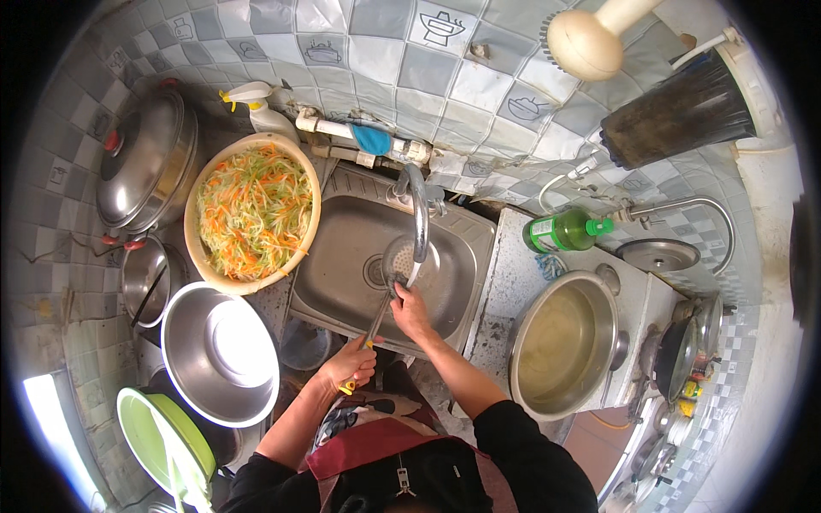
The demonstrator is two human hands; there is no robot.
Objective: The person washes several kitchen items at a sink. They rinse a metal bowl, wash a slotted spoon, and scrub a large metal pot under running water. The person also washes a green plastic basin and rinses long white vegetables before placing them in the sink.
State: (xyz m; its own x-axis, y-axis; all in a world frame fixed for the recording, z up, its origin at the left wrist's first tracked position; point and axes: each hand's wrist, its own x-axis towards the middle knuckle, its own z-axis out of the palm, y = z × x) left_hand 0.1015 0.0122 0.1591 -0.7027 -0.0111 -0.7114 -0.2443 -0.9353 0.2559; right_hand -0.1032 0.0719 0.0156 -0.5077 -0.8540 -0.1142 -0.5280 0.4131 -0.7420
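Note:
My left hand grips the yellow-tipped handle of a metal perforated skimmer at the front of the stainless steel sink. The skimmer's round head is inside the basin, under the curved chrome faucet, from which water runs. My right hand is at the lower edge of that head, closed on a dark grey scrubber that is mostly hidden by the fingers.
Left of the sink stand a basin of shredded vegetables, an empty metal bowl, a lidded steamer pot and a green plastic basin. On the right are a pot of cloudy liquid and a green bottle.

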